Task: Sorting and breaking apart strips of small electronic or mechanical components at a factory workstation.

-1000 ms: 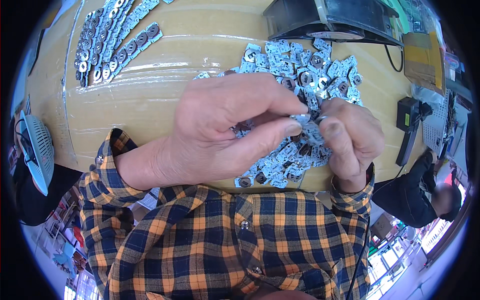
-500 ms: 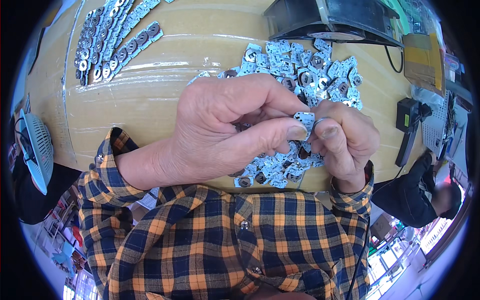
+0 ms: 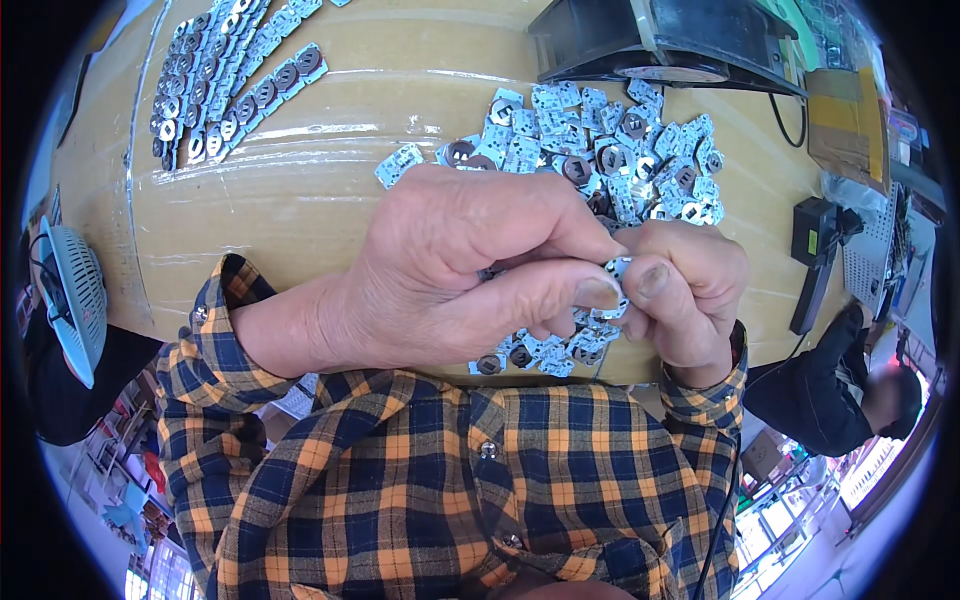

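My left hand [image 3: 470, 260] is closed, with thumb and forefinger pinching a small light-blue circuit board [image 3: 619, 267]. Against the board's right edge, the thumb and bent fingers of my right hand [image 3: 690, 285] press closed. Most of the board is covered by my fingertips, and no disc shows between them. Beneath and beyond both hands lies a loose heap of similar circuit boards [image 3: 560, 125], many bearing dark or silvery round holders. One single board [image 3: 399, 166] rests a little apart, just beyond my left knuckles.
Rows of joined boards [image 3: 265, 95] lie at the far left of the brown tabletop [image 3: 330, 130]. A black fan-like device [image 3: 670, 45] stands at the back. A cardboard box [image 3: 848, 125] and a black power strip [image 3: 815, 265] are at right; a blue basket [image 3: 75, 290] is left. Another person [image 3: 830, 390] sits at right.
My right thumb has moved up and in against the board. The silvery round rim at my right fingertips is now hidden. The board is tilted and more covered; my left hand has dropped slightly nearer.
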Action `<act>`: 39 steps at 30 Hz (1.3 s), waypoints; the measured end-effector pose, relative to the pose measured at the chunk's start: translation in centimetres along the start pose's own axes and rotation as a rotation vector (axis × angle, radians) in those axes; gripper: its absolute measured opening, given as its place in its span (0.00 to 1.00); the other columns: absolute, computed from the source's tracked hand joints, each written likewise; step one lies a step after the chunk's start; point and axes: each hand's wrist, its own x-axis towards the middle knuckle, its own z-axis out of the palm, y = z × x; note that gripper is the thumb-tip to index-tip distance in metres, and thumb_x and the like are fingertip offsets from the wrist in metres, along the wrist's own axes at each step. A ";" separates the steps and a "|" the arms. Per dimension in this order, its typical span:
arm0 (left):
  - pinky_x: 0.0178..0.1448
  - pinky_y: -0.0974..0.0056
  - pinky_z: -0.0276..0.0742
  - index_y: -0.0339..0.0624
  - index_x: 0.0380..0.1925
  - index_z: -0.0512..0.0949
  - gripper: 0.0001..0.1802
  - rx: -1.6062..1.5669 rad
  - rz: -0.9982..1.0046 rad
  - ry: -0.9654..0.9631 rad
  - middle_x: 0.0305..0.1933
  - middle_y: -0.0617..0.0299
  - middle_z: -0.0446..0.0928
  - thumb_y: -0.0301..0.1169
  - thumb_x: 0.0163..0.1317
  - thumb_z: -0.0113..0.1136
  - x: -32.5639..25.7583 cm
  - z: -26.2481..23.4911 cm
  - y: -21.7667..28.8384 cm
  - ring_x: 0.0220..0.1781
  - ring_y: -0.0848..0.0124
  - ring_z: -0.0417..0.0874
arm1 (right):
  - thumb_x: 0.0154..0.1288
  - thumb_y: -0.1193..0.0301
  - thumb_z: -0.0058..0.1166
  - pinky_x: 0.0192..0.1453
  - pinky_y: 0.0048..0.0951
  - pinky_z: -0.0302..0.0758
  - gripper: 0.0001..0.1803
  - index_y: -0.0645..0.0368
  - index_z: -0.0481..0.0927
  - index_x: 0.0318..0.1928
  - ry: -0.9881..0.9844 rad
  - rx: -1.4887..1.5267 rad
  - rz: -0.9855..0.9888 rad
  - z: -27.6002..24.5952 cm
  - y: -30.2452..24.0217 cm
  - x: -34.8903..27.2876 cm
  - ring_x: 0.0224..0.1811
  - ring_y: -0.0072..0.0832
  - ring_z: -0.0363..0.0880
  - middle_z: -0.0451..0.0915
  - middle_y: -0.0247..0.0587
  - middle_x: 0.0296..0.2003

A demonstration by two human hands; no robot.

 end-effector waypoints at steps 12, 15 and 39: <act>0.26 0.71 0.75 0.32 0.42 0.78 0.17 0.311 0.197 0.171 0.29 0.56 0.82 0.23 0.53 0.71 0.2 -0.1 -0.2 0.27 0.71 0.83 | 0.73 0.70 0.49 0.18 0.18 0.64 0.15 0.64 0.79 0.28 0.117 -0.023 0.043 -0.1 0.2 -0.1 0.13 0.15 0.72 0.77 0.33 0.17; 0.25 0.70 0.75 0.33 0.42 0.78 0.20 0.473 0.332 0.121 0.26 0.55 0.81 0.23 0.49 0.74 0.0 -0.1 -0.6 0.25 0.68 0.83 | 0.72 0.70 0.49 0.18 0.18 0.64 0.15 0.64 0.79 0.28 0.105 -0.006 0.023 0.1 0.4 -0.1 0.13 0.15 0.72 0.77 0.34 0.16; 0.73 0.34 0.42 0.44 0.71 0.56 0.69 1.350 -0.188 -0.007 0.75 0.36 0.46 0.73 0.32 0.68 -4.3 5.6 0.5 0.76 0.36 0.43 | 0.69 0.73 0.50 0.68 0.36 0.61 0.09 0.66 0.75 0.32 0.310 -0.342 -0.946 -8.1 8.4 -1.4 0.63 0.45 0.69 0.68 0.58 0.64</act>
